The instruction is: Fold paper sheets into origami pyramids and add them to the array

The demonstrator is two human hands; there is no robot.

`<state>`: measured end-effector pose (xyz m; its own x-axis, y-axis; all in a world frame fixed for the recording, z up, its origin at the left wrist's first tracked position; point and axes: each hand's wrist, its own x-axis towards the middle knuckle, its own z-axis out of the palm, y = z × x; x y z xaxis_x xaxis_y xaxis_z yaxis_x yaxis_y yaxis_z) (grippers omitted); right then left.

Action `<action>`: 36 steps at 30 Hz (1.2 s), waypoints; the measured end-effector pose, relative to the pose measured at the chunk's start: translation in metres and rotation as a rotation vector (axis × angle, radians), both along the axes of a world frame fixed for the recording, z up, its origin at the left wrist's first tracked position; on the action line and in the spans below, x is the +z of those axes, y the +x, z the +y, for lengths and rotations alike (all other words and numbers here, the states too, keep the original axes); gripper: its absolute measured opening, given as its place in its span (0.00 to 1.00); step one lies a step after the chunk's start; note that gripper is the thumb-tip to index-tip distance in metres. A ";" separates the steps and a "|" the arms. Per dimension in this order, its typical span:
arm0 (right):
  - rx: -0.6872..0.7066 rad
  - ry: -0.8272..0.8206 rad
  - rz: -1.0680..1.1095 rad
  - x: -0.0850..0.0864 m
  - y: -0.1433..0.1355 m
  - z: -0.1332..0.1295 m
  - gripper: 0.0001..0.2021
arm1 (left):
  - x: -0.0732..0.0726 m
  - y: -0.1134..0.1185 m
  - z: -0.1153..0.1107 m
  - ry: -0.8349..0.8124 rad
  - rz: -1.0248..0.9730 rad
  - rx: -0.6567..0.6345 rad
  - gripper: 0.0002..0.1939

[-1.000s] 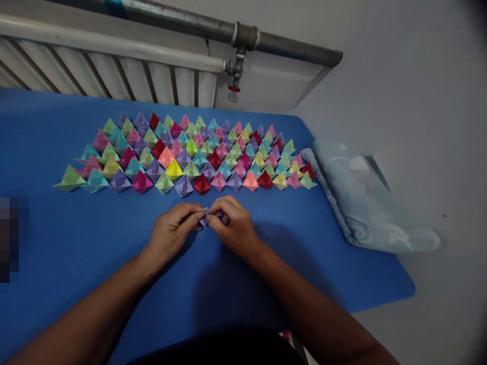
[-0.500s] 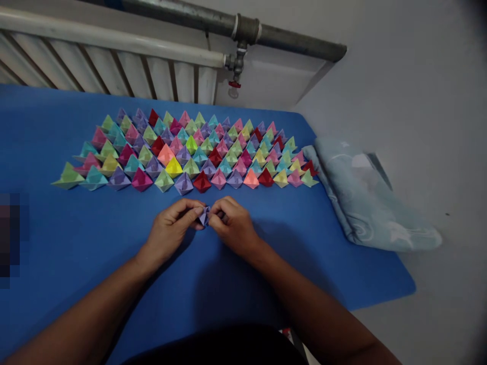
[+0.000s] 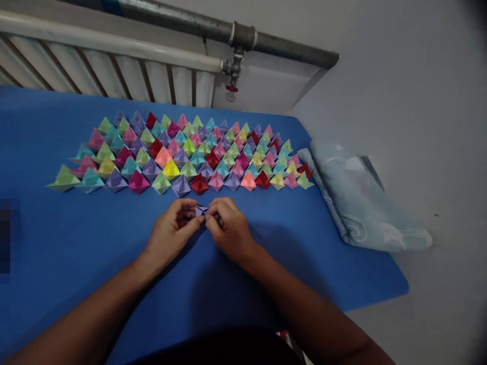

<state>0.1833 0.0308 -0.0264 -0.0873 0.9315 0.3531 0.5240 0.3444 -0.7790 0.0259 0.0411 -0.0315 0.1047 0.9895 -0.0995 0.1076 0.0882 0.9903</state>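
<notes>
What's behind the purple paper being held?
Rows of folded paper shapes on the blue surface. The part directly behind the purple paper, left hand and right hand is covered.

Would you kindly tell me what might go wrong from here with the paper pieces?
The small purple paper is pinched between the left hand and right hand; too hard a pull might tear or crumple it.
Both hands are close to the front row of folded papers, so a forward nudge could disturb that packed arrangement.
The folded cloth lies close beside the rows' right end; shifting it might push pieces aside.
</notes>
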 end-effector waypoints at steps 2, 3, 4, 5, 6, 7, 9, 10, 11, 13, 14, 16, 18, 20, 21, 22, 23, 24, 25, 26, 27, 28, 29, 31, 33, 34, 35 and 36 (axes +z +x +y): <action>0.014 -0.007 0.002 0.000 -0.002 -0.002 0.06 | 0.000 -0.001 -0.001 0.035 0.059 0.007 0.19; 0.018 -0.013 0.007 0.000 -0.003 -0.002 0.07 | 0.000 -0.002 -0.001 0.062 0.094 0.007 0.18; 0.019 -0.023 0.014 0.000 -0.004 -0.003 0.07 | 0.000 -0.002 -0.002 0.092 0.136 0.004 0.17; 0.017 -0.040 0.024 0.000 -0.005 -0.003 0.07 | 0.001 -0.003 -0.002 0.125 0.180 0.001 0.17; 0.014 -0.058 0.037 0.000 -0.005 -0.003 0.07 | 0.001 -0.003 -0.002 0.157 0.222 0.000 0.17; 0.013 -0.079 0.050 0.000 -0.006 -0.004 0.07 | 0.001 -0.004 -0.002 0.186 0.262 0.000 0.17; 0.014 -0.124 0.085 0.000 -0.006 -0.004 0.06 | 0.001 -0.005 -0.001 0.231 0.326 -0.005 0.16; 0.015 -0.150 0.109 0.000 -0.006 -0.003 0.05 | 0.001 -0.005 0.000 0.248 0.347 -0.011 0.15; 0.014 -0.177 0.134 0.000 -0.006 -0.003 0.04 | 0.001 -0.006 0.000 0.263 0.364 -0.021 0.14; 0.001 -0.235 0.177 0.001 -0.006 -0.003 0.03 | 0.002 -0.006 0.001 0.287 0.386 -0.042 0.13; -0.007 -0.263 0.189 0.002 -0.006 -0.003 0.04 | 0.002 -0.007 0.001 0.299 0.389 -0.050 0.13; -0.024 -0.304 0.187 0.002 -0.006 -0.002 0.03 | 0.003 -0.007 0.001 0.320 0.395 -0.061 0.12; -0.032 -0.322 0.174 0.001 -0.007 -0.001 0.04 | 0.003 -0.006 0.000 0.338 0.398 -0.064 0.12; -0.027 -0.326 0.162 0.000 -0.008 -0.001 0.07 | 0.004 -0.006 0.000 0.348 0.399 -0.068 0.11; -0.023 -0.326 0.155 -0.001 -0.008 0.000 0.08 | 0.005 -0.006 -0.001 0.351 0.397 -0.070 0.11; -0.021 -0.326 0.145 -0.002 -0.008 0.000 0.09 | 0.005 -0.006 -0.001 0.352 0.396 -0.075 0.11; -0.021 -0.322 0.130 -0.003 -0.007 0.000 0.09 | 0.006 -0.006 -0.001 0.350 0.395 -0.081 0.11; -0.019 -0.315 0.112 -0.003 -0.007 0.000 0.08 | 0.007 -0.005 -0.001 0.348 0.396 -0.086 0.11; -0.016 -0.302 0.093 -0.004 -0.006 0.001 0.07 | 0.008 -0.005 -0.001 0.347 0.396 -0.087 0.11; -0.010 -0.286 0.073 -0.004 -0.005 0.001 0.06 | 0.009 -0.005 -0.002 0.348 0.396 -0.086 0.11; -0.001 -0.268 0.055 -0.004 -0.005 0.001 0.06 | 0.009 -0.006 -0.001 0.348 0.395 -0.086 0.11; 0.007 -0.251 0.037 -0.004 -0.004 0.001 0.06 | 0.009 -0.006 -0.001 0.345 0.391 -0.086 0.12; 0.012 -0.235 0.021 -0.004 -0.003 0.001 0.06 | 0.008 -0.006 -0.001 0.340 0.386 -0.088 0.12; 0.011 -0.216 -0.009 -0.004 -0.003 0.001 0.06 | 0.007 -0.006 -0.001 0.320 0.373 -0.099 0.12; 0.004 -0.210 -0.038 -0.004 -0.002 0.001 0.07 | 0.005 -0.006 -0.001 0.288 0.361 -0.105 0.12; 0.006 -0.207 -0.053 -0.004 -0.003 0.001 0.07 | 0.005 -0.006 -0.001 0.270 0.355 -0.105 0.11; 0.009 -0.201 -0.067 -0.004 -0.003 0.001 0.07 | 0.005 -0.006 -0.001 0.248 0.346 -0.106 0.11; 0.014 -0.192 -0.077 -0.004 -0.003 0.001 0.07 | 0.005 -0.006 -0.001 0.228 0.334 -0.106 0.10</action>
